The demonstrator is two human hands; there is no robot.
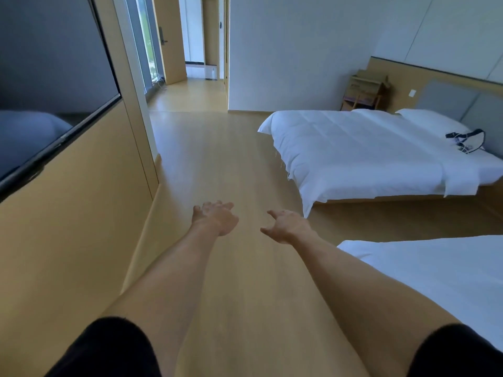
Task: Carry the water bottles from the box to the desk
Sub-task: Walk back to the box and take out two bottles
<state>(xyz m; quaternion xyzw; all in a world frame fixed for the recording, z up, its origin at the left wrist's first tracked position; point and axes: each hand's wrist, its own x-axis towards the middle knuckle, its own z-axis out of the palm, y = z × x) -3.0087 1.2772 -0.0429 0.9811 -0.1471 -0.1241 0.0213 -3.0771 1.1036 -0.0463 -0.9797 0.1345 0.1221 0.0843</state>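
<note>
Both my arms reach out in front of me over a light wooden floor. My left hand is open with the fingers spread and holds nothing. My right hand is open too, fingers apart, empty. No water bottle, box or desk shows in this view.
A wall-mounted dark screen and a wooden wall panel line the left side. Two beds with white covers stand on the right, one far and one near. A small wooden nightstand sits by the wall. A hallway with a door opens ahead.
</note>
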